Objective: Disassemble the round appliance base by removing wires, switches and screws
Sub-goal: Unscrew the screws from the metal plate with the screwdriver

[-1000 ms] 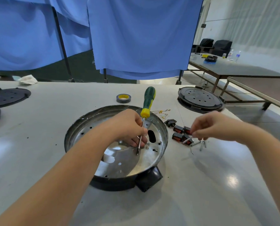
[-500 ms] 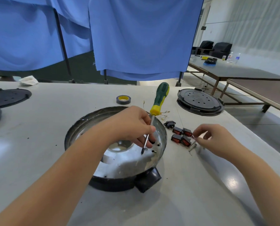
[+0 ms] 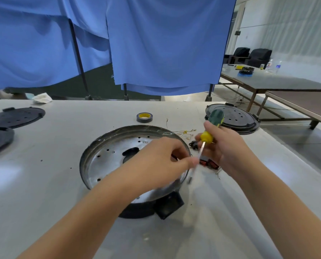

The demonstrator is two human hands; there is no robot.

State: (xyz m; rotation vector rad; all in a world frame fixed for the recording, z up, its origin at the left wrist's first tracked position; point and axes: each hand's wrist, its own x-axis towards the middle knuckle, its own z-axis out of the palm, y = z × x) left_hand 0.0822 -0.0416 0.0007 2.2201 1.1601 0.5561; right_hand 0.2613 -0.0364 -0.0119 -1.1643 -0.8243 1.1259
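The round appliance base (image 3: pixel 99 146), a shiny metal pan with several holes on a black bottom, lies in the middle of the table. A screwdriver (image 3: pixel 206 137) with a green and yellow handle hangs over its right rim, tip down. My right hand (image 3: pixel 225 148) grips the handle. My left hand (image 3: pixel 159 161) reaches across the pan and pinches the blurred shaft. Red switches (image 3: pixel 211 164) lie under my right hand, partly hidden. Thin yellow wires (image 3: pixel 185 132) and a small black part (image 3: pixel 193 144) rest just beyond the rim.
A tape roll (image 3: pixel 144 117) sits behind the base. Stacked black round covers (image 3: pixel 236 118) lie at the back right, two more (image 3: pixel 15 116) at the far left. A white rag (image 3: pixel 42 98) lies at the table's far edge. Blue curtains hang behind.
The screwdriver moved right, from inside the pan to over its right rim. My right hand left the small parts on the table and took the handle; my left hand slid down the shaft.
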